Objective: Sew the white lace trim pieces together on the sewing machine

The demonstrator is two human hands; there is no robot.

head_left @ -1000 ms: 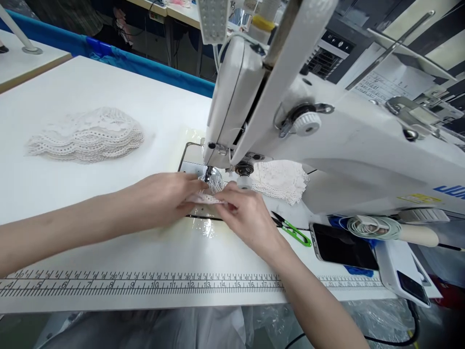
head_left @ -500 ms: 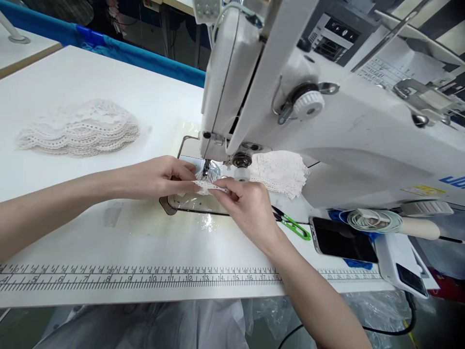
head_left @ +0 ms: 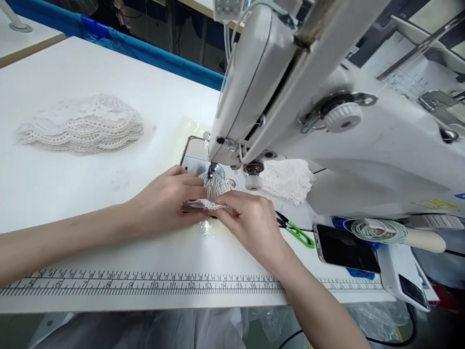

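Both hands pinch one small white lace piece (head_left: pixel 214 191) on the needle plate (head_left: pixel 192 157) of a white sewing machine (head_left: pixel 327 121). My left hand (head_left: pixel 170 198) holds its left edge, fingers bent. My right hand (head_left: pixel 250 220) grips its front right edge. The far end of the lace reaches under the presser foot (head_left: pixel 211 170). A second bunch of white lace (head_left: pixel 286 177) lies behind the needle, under the machine arm.
A stack of white lace pieces (head_left: pixel 82 126) sits at the far left of the white table (head_left: pixel 90 194). Green-handled thread snips (head_left: pixel 296 232), a dark phone (head_left: pixel 347 249) and a coiled cable (head_left: pixel 378 229) lie to the right. A printed ruler (head_left: pixel 145 281) runs along the front edge.
The camera view shifted slightly. Both hands stayed at the needle and brought the lace piece a little nearer, with its far end raised toward the presser foot.
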